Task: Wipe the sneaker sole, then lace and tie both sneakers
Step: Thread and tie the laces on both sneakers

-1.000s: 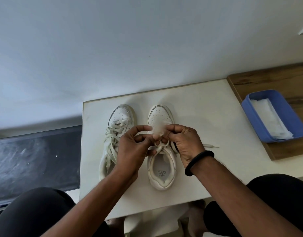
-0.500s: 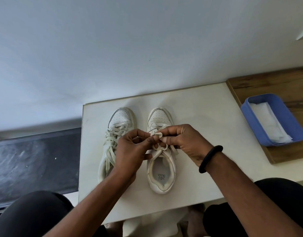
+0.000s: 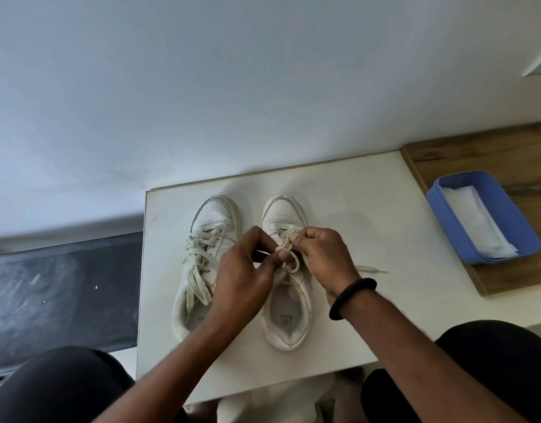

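Two white sneakers stand side by side on a white table (image 3: 370, 215), toes pointing away from me. The left sneaker (image 3: 212, 218) is laced, and its bow and loose ends lie over the tongue. Above the right sneaker (image 3: 289, 322) both hands meet at its lace (image 3: 289, 257). My left hand (image 3: 244, 270) pinches one strand with curled fingers. My right hand (image 3: 324, 257), a black band on its wrist, pinches a loop of the same lace. One lace end (image 3: 371, 269) trails right across the table.
A blue plastic tub (image 3: 519, 221) holding white wipes (image 3: 473, 221) sits on a wooden board (image 3: 476, 154) at the right. A white wall rises behind the table. A dark floor strip (image 3: 58, 288) lies to the left. My knees in dark trousers flank the table's near edge.
Both hands have shifted slightly on the right sneaker's lace, drawing the loop together at the tongue. The sneakers have stayed in place.
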